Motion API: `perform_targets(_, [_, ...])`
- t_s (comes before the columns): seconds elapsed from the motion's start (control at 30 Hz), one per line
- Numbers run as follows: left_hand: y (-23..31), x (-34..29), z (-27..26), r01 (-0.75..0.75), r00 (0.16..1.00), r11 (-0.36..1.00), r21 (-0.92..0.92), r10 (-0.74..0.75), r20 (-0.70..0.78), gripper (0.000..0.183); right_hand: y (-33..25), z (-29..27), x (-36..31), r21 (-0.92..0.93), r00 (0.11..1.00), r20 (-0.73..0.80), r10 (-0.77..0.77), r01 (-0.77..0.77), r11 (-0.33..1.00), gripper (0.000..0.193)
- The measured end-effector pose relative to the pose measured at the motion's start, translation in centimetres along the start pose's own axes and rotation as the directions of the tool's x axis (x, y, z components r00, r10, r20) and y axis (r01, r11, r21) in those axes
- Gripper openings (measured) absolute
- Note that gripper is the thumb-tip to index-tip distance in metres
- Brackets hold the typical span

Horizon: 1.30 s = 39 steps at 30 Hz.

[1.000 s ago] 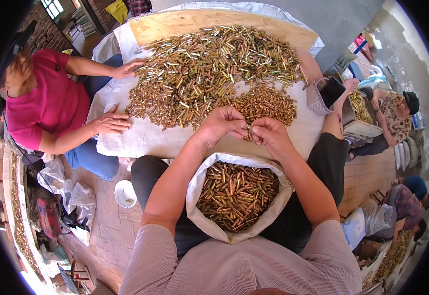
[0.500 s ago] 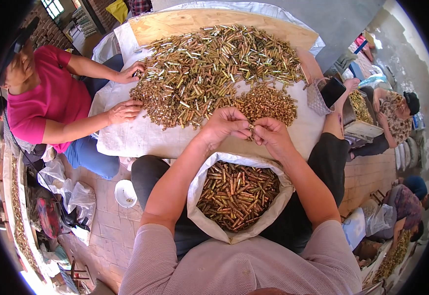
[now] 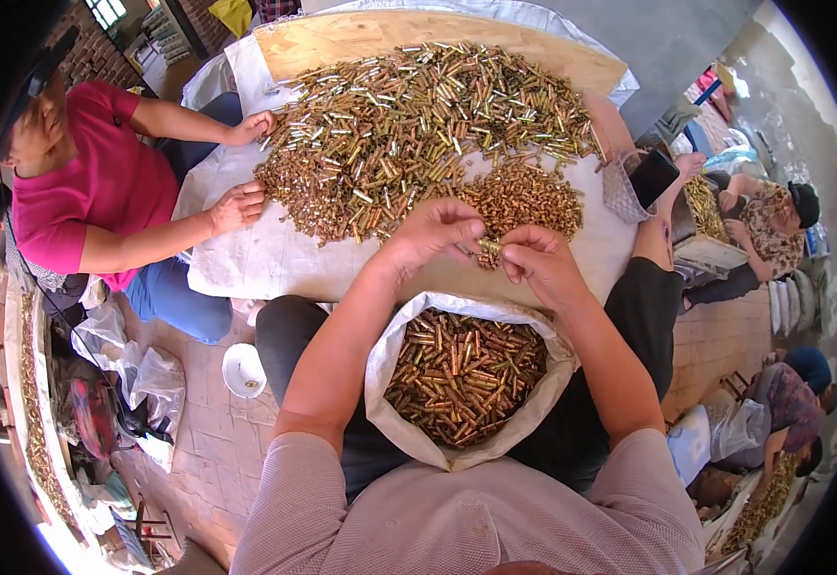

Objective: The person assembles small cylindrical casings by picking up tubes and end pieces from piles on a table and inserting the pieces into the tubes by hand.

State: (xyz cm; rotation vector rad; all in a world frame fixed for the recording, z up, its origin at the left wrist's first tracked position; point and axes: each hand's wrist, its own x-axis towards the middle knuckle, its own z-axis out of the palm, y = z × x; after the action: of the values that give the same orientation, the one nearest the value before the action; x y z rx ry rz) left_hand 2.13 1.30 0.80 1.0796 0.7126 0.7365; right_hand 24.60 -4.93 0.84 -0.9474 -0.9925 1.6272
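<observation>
My left hand (image 3: pixel 435 230) and my right hand (image 3: pixel 541 264) meet at the near edge of a low table, fingers pinched together on a small brass casing (image 3: pixel 488 248) held between them. Just beyond lies a heap of short brass casings (image 3: pixel 524 196), and behind it a large spread of longer brass casings (image 3: pixel 418 125) on a white cloth (image 3: pixel 265 259). Between my knees an open white sack (image 3: pixel 394 359) holds several more brass casings (image 3: pixel 461 374).
A person in a pink top (image 3: pixel 92 192) sits at the left with both hands on the pile. A wooden board (image 3: pixel 361 34) lies under the cloth. A white bowl (image 3: pixel 243 369) sits on the brick floor. More people work at the right (image 3: pixel 773 211).
My hands have stayed together over the table edge, fingers shifting slightly on the casing. The other person's near hand has slid closer to the pile.
</observation>
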Motion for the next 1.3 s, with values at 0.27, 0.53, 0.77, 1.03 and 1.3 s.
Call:
perform_targets(0.27, [-2.5, 1.9, -4.4, 0.033, 0.965, 0.864, 0.502, 0.103, -0.242, 0.014, -2.8, 0.5, -1.2, -0.455, 0.895, 0.241, 0.375, -0.238, 0.858, 0.009])
perform_targets(0.53, [-4.5, 3.7, -2.0, -0.027, 0.924, 0.38, 0.925, 0.363, -0.123, 0.029, 3.6, -3.3, 1.3, -0.917, 0.932, 0.308, -0.19, 0.344, 0.2, 0.014])
perform_targets(0.77, [-3.6, 3.1, -1.2, 0.017, 0.947, 0.288, 0.958, 0.301, -0.108, 0.027, 4.5, -3.4, 1.7, -0.93, 0.921, 0.349, -0.173, 0.363, 0.057, 0.02])
perform_targets(1.03, [-4.7, 2.8, -2.0, -0.081, 0.936, 0.482, 0.872, 0.337, -0.1, 0.023, 4.4, -3.3, 1.4, -0.929, 0.926, 0.333, -0.178, 0.355, 0.108, 0.019])
perform_targets(1.3, [-3.0, 2.0, -2.0, -0.006, 0.992, 0.939, 0.345, 0.05, -0.118, 0.02, 4.4, -3.1, 1.4, -0.941, 0.941, 0.293, -0.171, 0.316, 0.124, 0.017])
